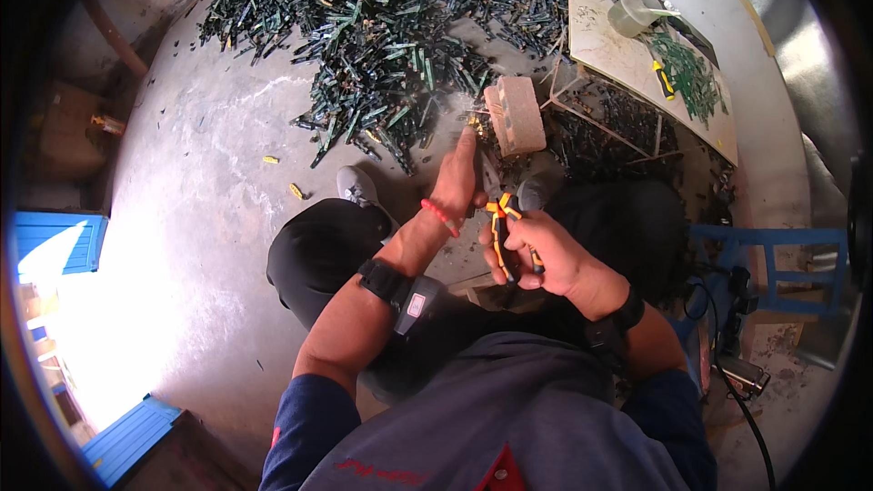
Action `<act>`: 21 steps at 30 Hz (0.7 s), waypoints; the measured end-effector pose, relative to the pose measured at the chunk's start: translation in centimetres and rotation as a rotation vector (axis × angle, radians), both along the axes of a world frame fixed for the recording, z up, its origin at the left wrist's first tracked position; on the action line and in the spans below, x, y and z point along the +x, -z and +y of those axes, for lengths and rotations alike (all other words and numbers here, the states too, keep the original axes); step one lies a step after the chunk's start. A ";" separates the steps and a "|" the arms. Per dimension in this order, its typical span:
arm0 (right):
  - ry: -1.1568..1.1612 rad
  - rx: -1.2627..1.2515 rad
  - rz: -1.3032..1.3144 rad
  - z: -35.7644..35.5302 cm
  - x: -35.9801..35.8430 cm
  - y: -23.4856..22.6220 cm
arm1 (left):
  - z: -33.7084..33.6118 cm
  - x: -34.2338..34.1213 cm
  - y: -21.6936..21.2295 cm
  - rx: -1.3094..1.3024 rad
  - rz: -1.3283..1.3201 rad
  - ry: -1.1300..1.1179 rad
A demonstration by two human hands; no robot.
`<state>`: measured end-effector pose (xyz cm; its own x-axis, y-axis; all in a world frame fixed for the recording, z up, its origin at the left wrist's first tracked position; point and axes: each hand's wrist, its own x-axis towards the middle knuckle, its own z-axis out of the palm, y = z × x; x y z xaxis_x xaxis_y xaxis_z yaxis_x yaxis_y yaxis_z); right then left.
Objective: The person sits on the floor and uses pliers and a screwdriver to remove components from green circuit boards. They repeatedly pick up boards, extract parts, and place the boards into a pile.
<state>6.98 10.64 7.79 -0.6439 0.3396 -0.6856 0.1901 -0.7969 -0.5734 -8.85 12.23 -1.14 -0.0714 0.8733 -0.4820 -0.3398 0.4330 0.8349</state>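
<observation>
Pliers with black and yellow-orange handles (498, 229) are in my right hand (550, 255), fingers wrapped round the grips. Their dark jaws point away from me, close beside my left hand (456, 177). That hand reaches forward with a finger stretched out to small yellow pieces (478, 124) on the floor; its other fingers are mostly hidden. Just right of the fingertip stands a reddish brick block (520, 115). Beyond it spreads a large heap of dark green and black strip-like pieces (382, 45).
At the right, a pale board (600, 41) bears a translucent cup (629, 15), green strips (696, 82) and a yellow-and-black tool (663, 80). Dark scraps lie below it. A blue stool (773, 236) is at my right. Two yellow pieces (296, 191) lie left on the concrete floor.
</observation>
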 end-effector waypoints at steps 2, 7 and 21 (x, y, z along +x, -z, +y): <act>0.010 -0.017 0.008 -0.5 0.1 0.4 | 0.1 0.0 0.0 0.003 -0.013 0.018; 0.079 -0.143 0.166 -0.6 0.4 0.4 | 0.0 0.2 -1.5 -0.020 -0.118 -0.026; 0.138 -0.206 0.401 -0.7 -1.0 0.6 | -0.4 0.4 -3.8 0.019 -0.419 -0.134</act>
